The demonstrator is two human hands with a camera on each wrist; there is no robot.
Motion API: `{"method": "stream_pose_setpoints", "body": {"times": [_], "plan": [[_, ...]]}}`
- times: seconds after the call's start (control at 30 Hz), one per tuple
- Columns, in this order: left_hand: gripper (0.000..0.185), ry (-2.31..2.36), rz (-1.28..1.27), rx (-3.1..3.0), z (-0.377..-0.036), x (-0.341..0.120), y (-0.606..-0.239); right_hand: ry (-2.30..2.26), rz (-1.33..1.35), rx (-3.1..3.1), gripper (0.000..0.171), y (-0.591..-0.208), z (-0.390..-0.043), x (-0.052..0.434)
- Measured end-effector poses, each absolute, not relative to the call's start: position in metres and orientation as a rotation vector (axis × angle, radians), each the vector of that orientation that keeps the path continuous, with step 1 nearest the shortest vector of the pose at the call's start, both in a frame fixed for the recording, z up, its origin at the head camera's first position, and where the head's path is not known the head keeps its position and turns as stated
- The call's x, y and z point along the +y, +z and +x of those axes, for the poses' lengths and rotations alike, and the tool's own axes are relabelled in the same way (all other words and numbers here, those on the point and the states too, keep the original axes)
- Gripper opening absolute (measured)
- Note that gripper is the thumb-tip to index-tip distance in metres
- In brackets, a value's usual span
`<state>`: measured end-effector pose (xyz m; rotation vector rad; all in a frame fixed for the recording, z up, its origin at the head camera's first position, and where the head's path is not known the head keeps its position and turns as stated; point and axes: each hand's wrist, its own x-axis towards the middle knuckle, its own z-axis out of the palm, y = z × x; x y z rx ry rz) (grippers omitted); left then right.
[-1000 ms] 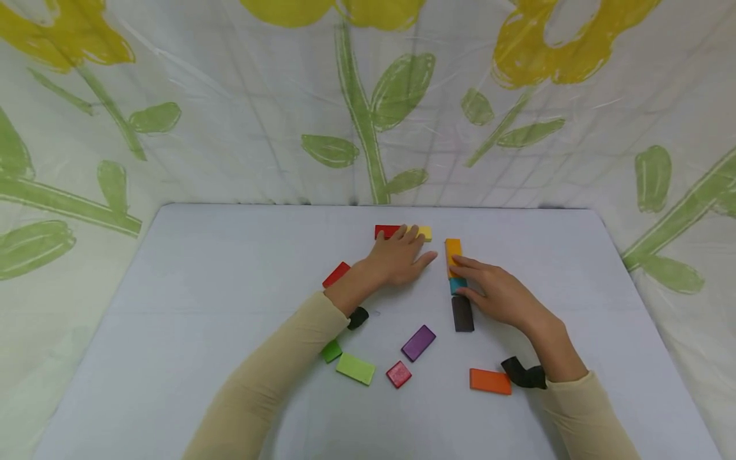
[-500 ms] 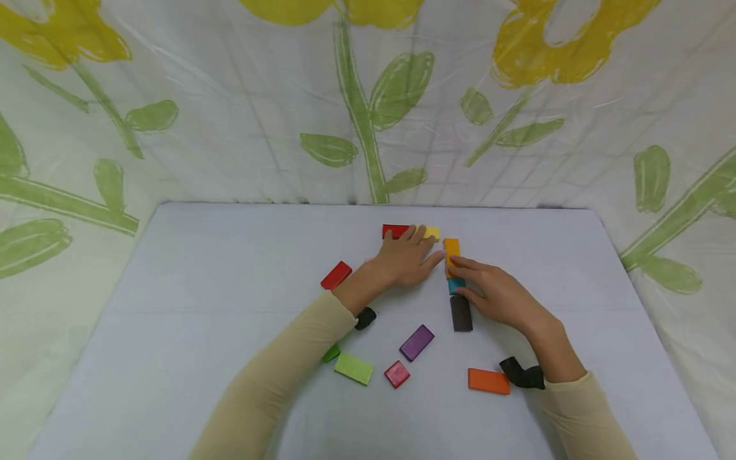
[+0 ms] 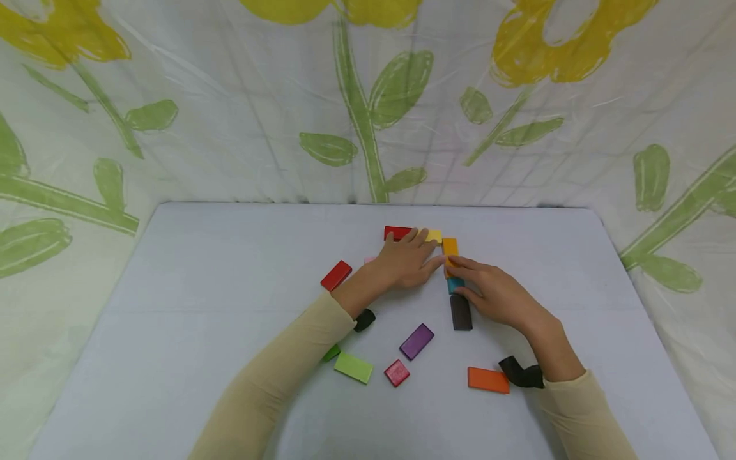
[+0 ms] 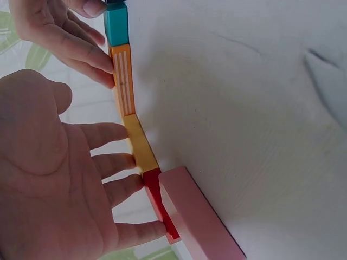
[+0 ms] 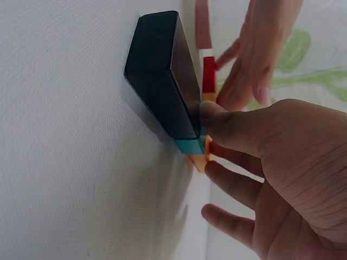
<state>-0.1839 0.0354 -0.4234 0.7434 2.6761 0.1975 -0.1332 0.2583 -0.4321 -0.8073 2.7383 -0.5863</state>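
Note:
In the head view my left hand [image 3: 402, 260] reaches to the far part of the table, fingers spread and straight. Its fingertips touch a yellow block [image 4: 142, 145] and a red block [image 4: 160, 203], which lie end to end. My right hand [image 3: 496, 291] lies along a second line of blocks: orange [image 3: 451, 248], teal [image 3: 455, 285] and black [image 3: 461, 313]. Its fingers touch the orange block's side, and its thumb rests by the teal one. The yellow block's end meets the orange block, forming a corner. A pink block [image 4: 198, 214], partly hidden in the head view, lies near my left wrist.
Loose on the white table [image 3: 190, 319] lie another red block [image 3: 336, 275], a purple block [image 3: 416, 342], a small red cube [image 3: 397, 373], a light green block [image 3: 353, 368] and an orange-red block [image 3: 488, 380]. Black straps circle both wrists. A flower-painted cloth hangs behind.
My left hand has moved right, pushing the red and yellow blocks until the yellow one meets the orange block. The orange block's line has shifted slightly left; my right hand stays nearly still.

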Motion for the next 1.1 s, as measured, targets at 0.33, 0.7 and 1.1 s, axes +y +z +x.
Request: {"method": "stream_pose_setpoints", "body": {"times": [0.33, 0.7, 1.1], "plan": [[0.064, 0.217, 0.755, 2.668, -0.180, 0.035, -0.425, -0.580, -0.793, 2.737, 0.047, -0.431, -0.133, 0.257], [0.064, 0.233, 0.751, 2.658, -0.179, 0.033, -0.424, -0.576, -0.796, 2.738, 0.048, -0.431, -0.133, 0.257], [0.059, 0.351, 0.809, 2.716, -0.170, -0.002, -0.413, -0.565, -0.774, 2.731, 0.047, -0.428, -0.132, 0.257]]}}
